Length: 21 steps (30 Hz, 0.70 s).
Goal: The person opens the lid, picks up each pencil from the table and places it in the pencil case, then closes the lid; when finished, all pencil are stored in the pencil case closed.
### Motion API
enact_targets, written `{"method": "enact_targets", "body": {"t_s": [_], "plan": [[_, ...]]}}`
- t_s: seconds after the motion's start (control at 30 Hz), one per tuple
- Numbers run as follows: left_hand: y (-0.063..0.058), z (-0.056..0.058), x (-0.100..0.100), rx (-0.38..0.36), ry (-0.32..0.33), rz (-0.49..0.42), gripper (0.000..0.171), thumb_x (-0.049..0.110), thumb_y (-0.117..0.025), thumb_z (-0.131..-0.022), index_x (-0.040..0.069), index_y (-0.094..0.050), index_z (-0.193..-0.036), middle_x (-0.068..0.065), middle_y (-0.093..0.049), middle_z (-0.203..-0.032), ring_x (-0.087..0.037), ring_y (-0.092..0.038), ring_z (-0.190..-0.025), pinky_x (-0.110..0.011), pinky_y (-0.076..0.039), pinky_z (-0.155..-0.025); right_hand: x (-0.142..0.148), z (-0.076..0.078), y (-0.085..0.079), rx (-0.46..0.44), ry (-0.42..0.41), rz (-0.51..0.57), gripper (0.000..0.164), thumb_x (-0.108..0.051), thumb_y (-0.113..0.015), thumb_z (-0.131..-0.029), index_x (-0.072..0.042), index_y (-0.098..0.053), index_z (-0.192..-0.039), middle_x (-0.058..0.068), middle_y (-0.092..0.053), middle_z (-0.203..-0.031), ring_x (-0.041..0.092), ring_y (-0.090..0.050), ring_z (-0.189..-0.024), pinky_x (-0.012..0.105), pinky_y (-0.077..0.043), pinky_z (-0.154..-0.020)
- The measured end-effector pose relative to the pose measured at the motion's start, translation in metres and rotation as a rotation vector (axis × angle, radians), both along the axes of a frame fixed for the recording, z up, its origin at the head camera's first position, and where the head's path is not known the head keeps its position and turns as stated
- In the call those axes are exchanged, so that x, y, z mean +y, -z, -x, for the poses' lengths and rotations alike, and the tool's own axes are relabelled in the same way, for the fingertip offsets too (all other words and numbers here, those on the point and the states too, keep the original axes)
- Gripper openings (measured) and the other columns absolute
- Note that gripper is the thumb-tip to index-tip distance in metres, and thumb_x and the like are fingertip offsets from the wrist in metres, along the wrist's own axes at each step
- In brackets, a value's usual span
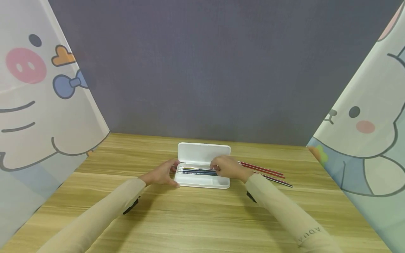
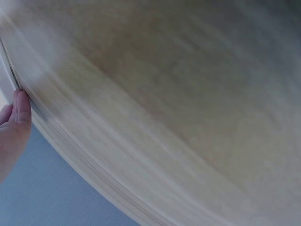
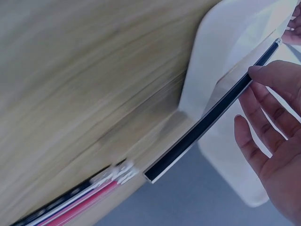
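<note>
A white pencil case [image 1: 202, 181] lies on the table with its lid [image 1: 204, 153] raised at the back. Several dark pencils [image 1: 193, 171] with pale ends lie along its rear part. My left hand [image 1: 162, 173] grips the case's left end, thumb at the front corner and fingers farther back; in the left wrist view only its fingers [image 2: 22, 108] show at the edge. My right hand [image 1: 228, 166] reaches over the right half of the case. Between thumb and fingers it pinches a dark pencil [image 3: 207, 120], which slants across the case in the right wrist view.
Right of the case, partly behind my right wrist, lie several loose pencils, red ones [image 1: 262, 169] and darker ones [image 1: 278, 181]. A grey panel [image 1: 202, 70] stands at the table's back. Cartoon-printed cloths [image 1: 47, 123] flank both sides of the wooden table [image 1: 190, 218].
</note>
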<state>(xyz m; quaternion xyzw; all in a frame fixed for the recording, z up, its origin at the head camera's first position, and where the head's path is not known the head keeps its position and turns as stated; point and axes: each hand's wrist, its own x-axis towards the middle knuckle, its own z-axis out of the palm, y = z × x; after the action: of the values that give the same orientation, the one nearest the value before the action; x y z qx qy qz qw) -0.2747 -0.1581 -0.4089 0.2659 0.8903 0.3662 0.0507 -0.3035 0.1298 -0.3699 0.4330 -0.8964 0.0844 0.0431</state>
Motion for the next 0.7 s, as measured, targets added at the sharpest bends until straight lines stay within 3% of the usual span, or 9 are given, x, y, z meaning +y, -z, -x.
{"method": "enact_targets", "body": {"t_s": [0.4,0.7], "plan": [[0.000,0.001,-0.002,-0.002,0.017,-0.016,0.077,0.011,-0.084,-0.058,-0.008,-0.042,-0.119,-0.020,-0.055,-0.111,-0.030,-0.057,-0.098,-0.040,-0.050,-0.090,-0.037,0.008,0.003,-0.010,-0.028,-0.036,0.021,0.002,-0.063,-0.071,-0.013,-0.070,-0.084,-0.005,-0.062,-0.071,0.008,-0.050,-0.066,0.020,-0.045,-0.060],[0.000,0.002,-0.002,-0.007,0.028,-0.025,0.077,0.010,-0.084,-0.058,-0.009,-0.042,-0.119,-0.021,-0.055,-0.110,-0.030,-0.058,-0.097,-0.039,-0.051,-0.089,-0.051,0.014,0.006,0.041,-0.044,-0.036,0.019,-0.001,-0.063,-0.070,-0.014,-0.070,-0.083,-0.007,-0.059,-0.068,0.007,-0.050,-0.067,0.022,-0.045,-0.063]]}}
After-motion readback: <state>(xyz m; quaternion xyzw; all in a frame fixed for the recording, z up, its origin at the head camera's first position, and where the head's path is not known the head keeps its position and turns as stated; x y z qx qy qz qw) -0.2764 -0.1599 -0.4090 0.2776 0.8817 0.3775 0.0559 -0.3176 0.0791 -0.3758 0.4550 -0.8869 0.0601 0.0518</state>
